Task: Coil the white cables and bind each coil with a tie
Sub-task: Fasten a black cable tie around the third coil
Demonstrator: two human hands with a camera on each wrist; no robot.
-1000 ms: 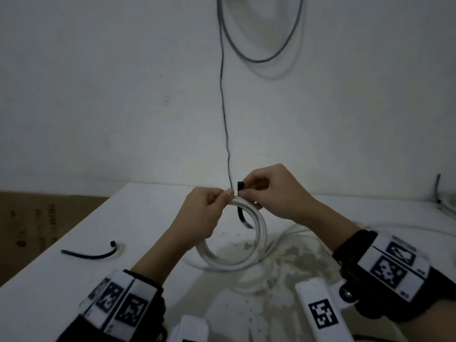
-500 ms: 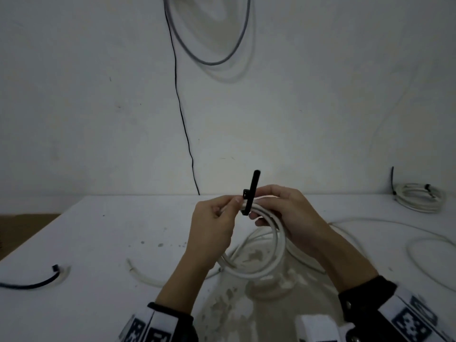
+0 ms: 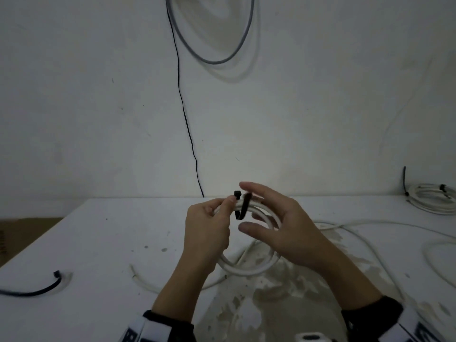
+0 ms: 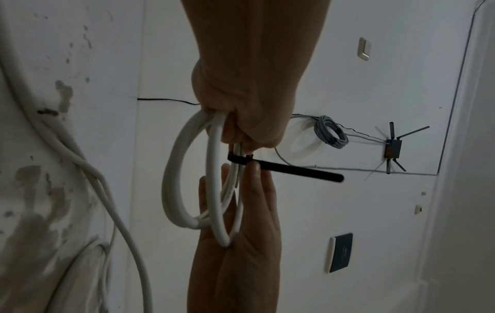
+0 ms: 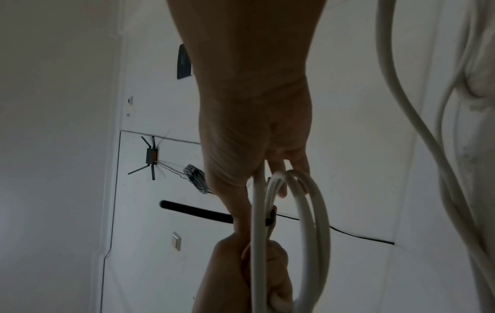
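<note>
1. The left hand (image 3: 207, 233) grips the white coil (image 3: 249, 265) at its top, above the table (image 3: 98, 243), keeping the loops bunched.
2. The black tie (image 3: 243, 209) wraps that bunch beside the left fingers.
3. The right hand (image 3: 278, 230), fingers spread, touches the tie, probably to cinch it.

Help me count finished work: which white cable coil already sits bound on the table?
The far-right coil by the wall, lying untouched with a dark tie around it; the held coil has its black tie still being wrapped.
</note>
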